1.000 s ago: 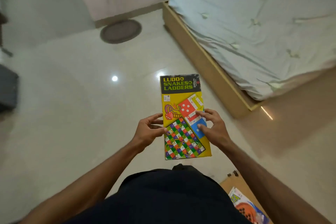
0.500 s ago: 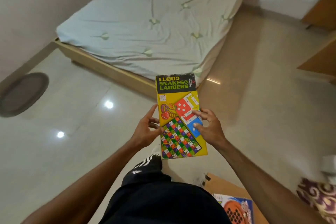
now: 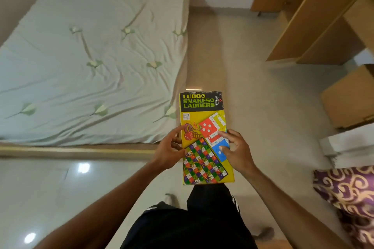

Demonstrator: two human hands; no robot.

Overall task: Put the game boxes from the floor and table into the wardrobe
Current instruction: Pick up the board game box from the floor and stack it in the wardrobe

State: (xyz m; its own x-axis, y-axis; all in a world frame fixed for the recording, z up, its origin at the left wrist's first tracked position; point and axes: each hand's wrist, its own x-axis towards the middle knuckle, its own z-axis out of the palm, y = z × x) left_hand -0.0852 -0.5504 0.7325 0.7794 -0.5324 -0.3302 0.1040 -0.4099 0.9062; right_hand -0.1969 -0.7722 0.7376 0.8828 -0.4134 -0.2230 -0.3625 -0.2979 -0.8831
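Note:
A yellow Ludo and Snakes & Ladders game box [image 3: 202, 119] is held flat in front of me, its black title band pointing away. My left hand [image 3: 169, 150] grips its left edge, thumb on the snake picture. On the right edge sits my right hand [image 3: 236, 150], fingers spread over the blue and red board print. The wooden wardrobe [image 3: 315, 16] stands at the upper right, its panels angled and a shelf showing.
A low bed [image 3: 91, 62] with a pale sheet fills the left and centre. Glossy tiled floor [image 3: 242, 66] runs between bed and wardrobe. A wooden unit [image 3: 350, 97] and a purple patterned cushion [image 3: 350, 190] are at the right.
The view has swung to the right: the bed slid left, the wardrobe came into sight, and the second game box at the bottom has left the frame. Both hands keep the same grip.

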